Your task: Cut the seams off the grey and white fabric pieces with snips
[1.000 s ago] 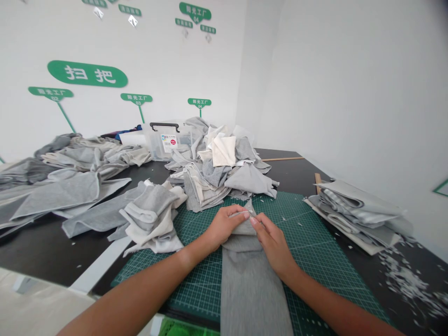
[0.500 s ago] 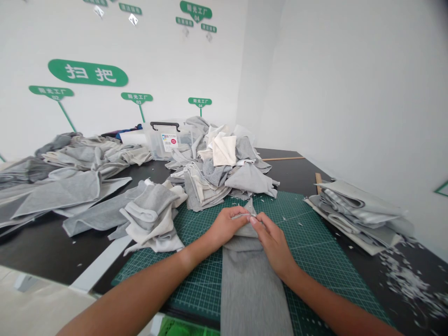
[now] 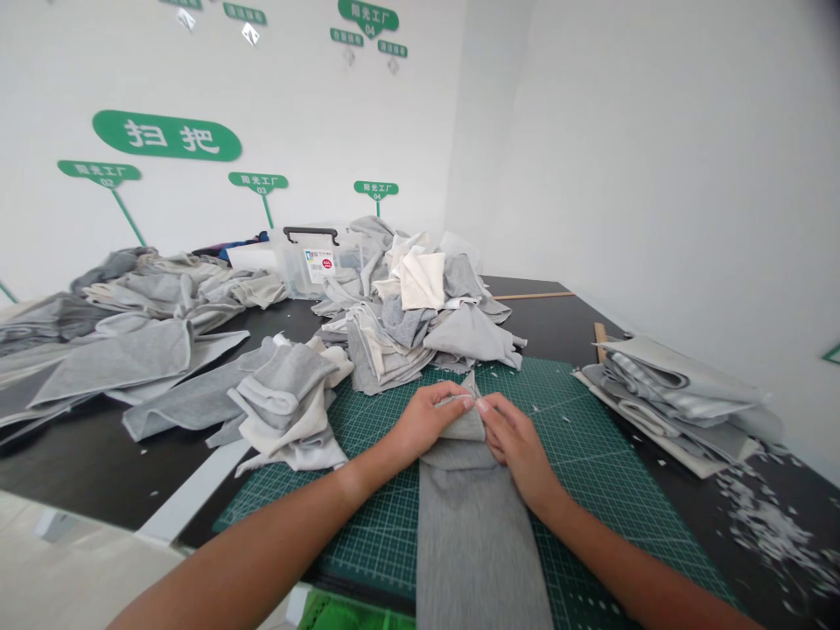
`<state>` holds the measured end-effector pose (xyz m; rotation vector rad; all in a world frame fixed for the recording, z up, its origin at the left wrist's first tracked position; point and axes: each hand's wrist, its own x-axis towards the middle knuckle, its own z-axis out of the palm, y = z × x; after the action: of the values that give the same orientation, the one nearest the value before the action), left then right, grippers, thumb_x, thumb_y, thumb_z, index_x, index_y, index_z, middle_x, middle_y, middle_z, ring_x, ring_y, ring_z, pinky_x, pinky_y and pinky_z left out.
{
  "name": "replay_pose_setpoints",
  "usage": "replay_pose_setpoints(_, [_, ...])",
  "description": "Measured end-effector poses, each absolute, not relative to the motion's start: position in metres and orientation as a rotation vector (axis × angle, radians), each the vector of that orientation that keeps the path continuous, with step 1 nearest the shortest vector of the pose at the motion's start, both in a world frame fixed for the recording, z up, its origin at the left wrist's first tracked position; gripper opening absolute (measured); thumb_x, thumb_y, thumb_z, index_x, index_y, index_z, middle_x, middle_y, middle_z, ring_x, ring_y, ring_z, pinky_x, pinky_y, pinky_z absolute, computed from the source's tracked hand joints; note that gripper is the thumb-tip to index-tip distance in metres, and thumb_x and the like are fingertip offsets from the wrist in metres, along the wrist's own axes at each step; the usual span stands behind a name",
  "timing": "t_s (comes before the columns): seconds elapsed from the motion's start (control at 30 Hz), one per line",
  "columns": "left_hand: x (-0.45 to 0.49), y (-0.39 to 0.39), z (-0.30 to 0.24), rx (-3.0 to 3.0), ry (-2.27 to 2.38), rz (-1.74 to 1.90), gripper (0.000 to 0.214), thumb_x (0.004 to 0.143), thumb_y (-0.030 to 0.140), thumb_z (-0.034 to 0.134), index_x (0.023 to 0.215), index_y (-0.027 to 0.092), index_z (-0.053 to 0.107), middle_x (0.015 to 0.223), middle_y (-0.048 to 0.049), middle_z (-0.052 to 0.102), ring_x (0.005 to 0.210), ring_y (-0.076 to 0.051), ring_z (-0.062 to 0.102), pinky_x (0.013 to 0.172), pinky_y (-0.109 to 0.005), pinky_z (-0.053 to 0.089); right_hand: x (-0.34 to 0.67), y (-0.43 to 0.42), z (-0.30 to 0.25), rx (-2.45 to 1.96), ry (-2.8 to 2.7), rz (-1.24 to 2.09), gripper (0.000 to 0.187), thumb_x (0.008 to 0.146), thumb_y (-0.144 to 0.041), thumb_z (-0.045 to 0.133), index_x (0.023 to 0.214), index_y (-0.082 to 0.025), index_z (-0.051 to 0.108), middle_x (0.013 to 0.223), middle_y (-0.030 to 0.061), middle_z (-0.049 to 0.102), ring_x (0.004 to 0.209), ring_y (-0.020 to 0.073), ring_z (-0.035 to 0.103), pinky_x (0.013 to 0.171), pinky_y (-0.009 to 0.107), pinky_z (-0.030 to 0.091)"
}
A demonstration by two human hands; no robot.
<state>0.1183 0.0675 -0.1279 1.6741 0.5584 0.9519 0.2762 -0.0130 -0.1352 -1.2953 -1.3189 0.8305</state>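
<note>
A long strip of grey fabric (image 3: 479, 542) lies on the green cutting mat (image 3: 591, 446) and runs down past the bottom of the view. Its far end is bunched up, with a pointed tip beyond my fingers. My left hand (image 3: 430, 420) is closed on that end, thumb and fingers pinching the cloth from the left. From the right, my right hand (image 3: 515, 437) pinches the same end, its fingertips close against the left thumb. The exact spot between the fingertips is too small to make out.
Beyond the mat rises a heap of grey and cream cloth pieces (image 3: 413, 306), beside a clear plastic box (image 3: 295, 262). More cloth (image 3: 289, 394) lies at left. On the right are folded fabrics (image 3: 669, 394), a wooden strip (image 3: 599, 339) and white scraps (image 3: 767, 525).
My fingertips have shifted slightly at the bunched end, and the right hand's fingers have curled in more. Both hands keep their pinch on the grey fabric.
</note>
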Motion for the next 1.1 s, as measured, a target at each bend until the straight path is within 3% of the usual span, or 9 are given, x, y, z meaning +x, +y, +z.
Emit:
replay_pose_setpoints(0.13, [0.12, 0.068, -0.129, 1.66, 0.556, 0.973, 0.031, 0.09, 0.045, 0.062, 0.094, 0.016, 0.071, 0.094, -0.0045, 0.069, 0.093, -0.019, 0.06, 0.086, -0.028, 0.044, 0.278, -0.009, -0.134, -1.275, -1.316, 0.906, 0.04, 0.091, -0.06, 0.06, 0.1, -0.022, 0.062, 0.054, -0.0085, 0.029, 0.046, 0.0089, 0.023, 0.043, 0.022, 0.018])
replay_pose_setpoints(0.27, [0.12, 0.069, -0.13, 1.71, 0.585, 0.988, 0.031, 0.092, 0.046, 0.059, 0.097, 0.017, 0.069, 0.094, -0.0037, 0.068, 0.09, -0.018, 0.059, 0.083, -0.026, 0.043, 0.28, -0.005, -0.133, -1.276, -1.32, 0.828, 0.043, 0.088, -0.062, 0.062, 0.089, -0.019, 0.064, 0.058, -0.0054, 0.037, 0.048, 0.0087, 0.027, 0.043, 0.021, 0.022])
replay_pose_setpoints(0.47, [0.114, 0.068, -0.121, 1.805, 0.561, 0.899, 0.032, 0.092, 0.047, 0.058, 0.1, 0.017, 0.066, 0.092, -0.0019, 0.063, 0.085, -0.016, 0.056, 0.074, -0.024, 0.041, 0.295, -0.001, -0.116, -1.217, -1.194, 0.879, 0.036, 0.088, -0.054, 0.069, 0.085, -0.02, 0.058, 0.055, -0.0088, 0.027, 0.047, 0.0072, 0.021, 0.042, 0.021, 0.017])
replay_pose_setpoints(0.77, [0.097, 0.067, -0.086, 1.783, 0.553, 0.607, 0.03, 0.084, 0.045, 0.069, 0.094, 0.017, 0.068, 0.091, -0.0006, 0.066, 0.084, -0.018, 0.06, 0.071, -0.024, 0.044, 0.332, -0.006, -0.033, -1.081, -1.054, 0.489, 0.027, 0.085, -0.043, 0.076, 0.089, -0.02, 0.063, 0.058, -0.0082, 0.026, 0.048, 0.0067, 0.021, 0.044, 0.025, 0.012])
replay_pose_setpoints(0.9, [0.082, 0.066, -0.052, 1.54, 0.523, 0.487, 0.039, 0.078, 0.046, 0.076, 0.107, 0.021, 0.066, 0.103, -0.0037, 0.069, 0.09, -0.021, 0.065, 0.07, -0.027, 0.05, 0.348, -0.009, 0.007, -0.924, -1.003, 0.354, 0.021, 0.084, -0.031, 0.079, 0.086, -0.017, 0.063, 0.058, -0.0084, 0.029, 0.047, 0.0049, 0.023, 0.045, 0.027, 0.011])
replay_pose_setpoints(1.1, [0.038, 0.068, -0.01, 1.531, 0.526, 0.371, 0.044, 0.078, 0.043, 0.076, 0.116, 0.021, 0.07, 0.111, -0.0086, 0.071, 0.108, -0.028, 0.066, 0.087, -0.035, 0.052, 0.375, -0.022, 0.051, -0.824, -0.922, 0.142, 0.025, 0.084, -0.017, 0.076, 0.07, -0.017, 0.056, 0.051, -0.0098, 0.029, 0.044, 0.0029, 0.025, 0.047, 0.031, 0.01])
